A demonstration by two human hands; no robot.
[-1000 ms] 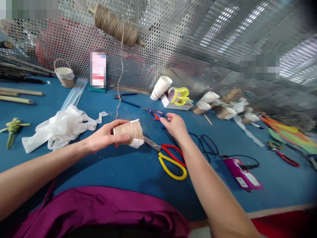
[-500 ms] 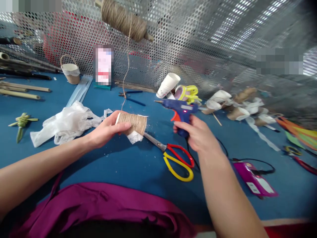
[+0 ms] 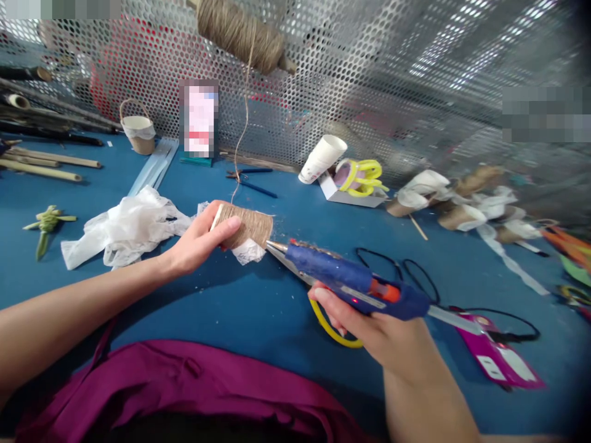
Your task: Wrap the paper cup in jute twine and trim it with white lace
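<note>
My left hand grips a small cup wrapped in jute twine, lying on its side, with thumb across the winding. A strand of twine runs up from it to a large spool. My right hand is wrapped round a blue hot glue gun with a clear glue stick at its back. The metal nozzle is close to the cup's right lower edge; whether they touch I cannot tell. A bit of white lace shows under the cup. Yellow-handled scissors lie partly hidden beneath the gun.
White lace is heaped on the blue table at left, near a small handled basket. Pliers, a paper cup and a tape roll lie behind. At right, a purple power strip has a black cord.
My right hand has brought the glue gun down and tilted it, its nozzle now near the wrapped cup. The gun covers much of the scissors. My left hand keeps its hold.
</note>
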